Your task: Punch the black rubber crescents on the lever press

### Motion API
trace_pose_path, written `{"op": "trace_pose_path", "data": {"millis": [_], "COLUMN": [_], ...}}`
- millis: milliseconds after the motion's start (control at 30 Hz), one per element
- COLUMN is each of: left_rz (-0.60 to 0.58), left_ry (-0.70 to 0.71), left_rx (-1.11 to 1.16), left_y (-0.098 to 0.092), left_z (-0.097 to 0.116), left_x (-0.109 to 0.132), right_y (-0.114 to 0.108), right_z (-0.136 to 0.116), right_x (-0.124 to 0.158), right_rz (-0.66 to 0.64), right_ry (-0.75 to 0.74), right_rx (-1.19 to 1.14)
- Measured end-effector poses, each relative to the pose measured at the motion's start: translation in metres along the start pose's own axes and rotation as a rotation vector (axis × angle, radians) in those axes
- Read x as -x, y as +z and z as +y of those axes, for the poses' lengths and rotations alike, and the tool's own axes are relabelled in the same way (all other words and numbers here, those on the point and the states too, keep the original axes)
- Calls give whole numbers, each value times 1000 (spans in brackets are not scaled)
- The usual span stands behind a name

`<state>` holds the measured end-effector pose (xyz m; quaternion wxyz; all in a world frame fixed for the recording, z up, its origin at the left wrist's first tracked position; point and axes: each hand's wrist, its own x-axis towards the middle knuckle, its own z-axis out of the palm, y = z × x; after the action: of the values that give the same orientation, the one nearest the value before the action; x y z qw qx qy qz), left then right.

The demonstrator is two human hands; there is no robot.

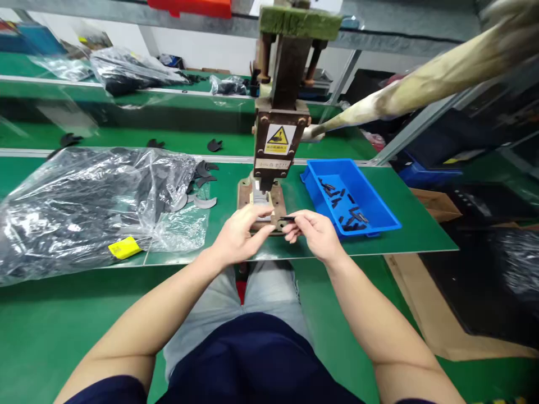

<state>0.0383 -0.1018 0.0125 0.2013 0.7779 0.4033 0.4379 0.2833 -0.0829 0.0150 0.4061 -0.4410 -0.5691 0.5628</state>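
Pinching a small black pc (287, 219) btwn thumb & fingertips, the R hand (316, 233) is holding it at approx 4 o'clock of the pale metal fixture (261, 196), under the press (273, 118). The L hand (240, 235) is sitting at 7 o'clock, thumb & index spread apart, tips pointing at the fixture's near end; can't tell if they're touching it. The press is standing on a brown base plate (278, 196), its ram pointing down; a warning label (278, 139) is showing on its front. A pale wrapped tube (391, 98) is running off toward 2 o'clock.

At 3 o'clock, a blue bin (347, 177) is sitting on the green tabletop (412, 233), w/ loose black bits (355, 217) lying inside. At 9 o'clock, a big clear plastic bag (96, 207) w/ dark contents is lying flat, a yellow tag (125, 247) showing nr its 5 o'clock edge. Curved dark pcs (205, 203) are lying loose btwn bag & press. Farther out at approx 10 o'clock, a few notched pcs (214, 146) are lying spaced apart. At 11 o'clock, a red bin (193, 5) is resting up on the shelf. The person's legs (275, 292) are showing at 6 o'clock.
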Motion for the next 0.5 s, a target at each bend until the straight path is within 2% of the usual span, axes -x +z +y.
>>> {"op": "trace_pose_path", "data": {"millis": [67, 167, 500], "left_rz": [-26, -31, -35], "left_ry": [-6, -30, -50], "left_rx": [39, 64, 36], "left_y": [2, -1, -2], "left_z": [4, 3, -2], "left_x": [6, 17, 32], "right_y": [18, 32, 37], "right_z": [7, 13, 31], "right_x": [2, 3, 5], "right_rz": [-89, -169, -208], "right_ry": [23, 46, 56], "right_rx": [-49, -88, -94]}}
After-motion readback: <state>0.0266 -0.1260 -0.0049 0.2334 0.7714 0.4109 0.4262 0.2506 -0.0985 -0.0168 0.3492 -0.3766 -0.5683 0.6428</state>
